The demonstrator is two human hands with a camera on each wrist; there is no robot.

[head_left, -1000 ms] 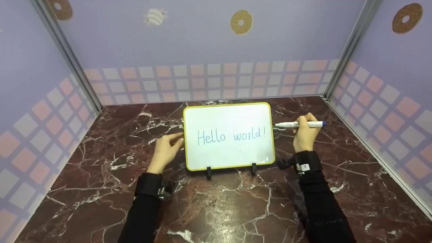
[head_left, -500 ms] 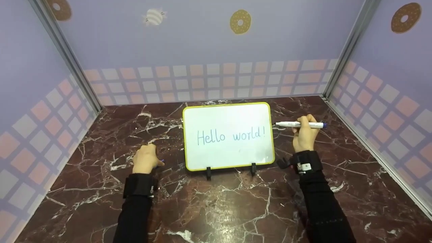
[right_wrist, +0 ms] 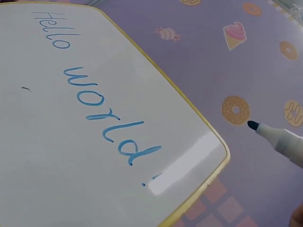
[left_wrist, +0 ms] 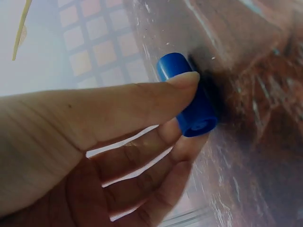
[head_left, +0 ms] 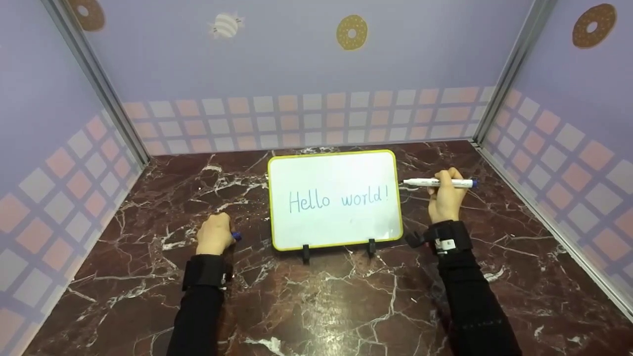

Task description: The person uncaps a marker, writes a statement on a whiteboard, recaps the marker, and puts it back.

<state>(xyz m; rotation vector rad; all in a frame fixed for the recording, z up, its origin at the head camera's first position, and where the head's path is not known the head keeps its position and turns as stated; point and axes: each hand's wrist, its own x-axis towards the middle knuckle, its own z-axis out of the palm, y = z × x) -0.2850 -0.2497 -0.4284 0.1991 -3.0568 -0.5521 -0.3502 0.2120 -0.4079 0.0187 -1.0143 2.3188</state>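
A yellow-framed whiteboard (head_left: 336,217) leans on a black stand, with "Hello world!" written across it in blue. To its left, my left hand (head_left: 214,235) pinches a blue marker cap (left_wrist: 196,111) between thumb and fingers, close over the table. The cap's hollow end shows in the left wrist view. Right of the board, my right hand (head_left: 447,195) holds a white marker (head_left: 420,182) level, its bare dark tip pointing at the board's right edge. In the right wrist view that marker tip (right_wrist: 253,125) is apart from the board; only a bit of a finger shows there.
The stand's black feet (head_left: 306,254) jut forward under the board. A dark red marbled table (head_left: 326,306) spreads around it. Purple walls (head_left: 287,64) with pink and white squares enclose the back and both sides.
My left hand has moved from the board's left edge down and left to the table, and now pinches the blue cap. My right hand and the marker have barely moved.
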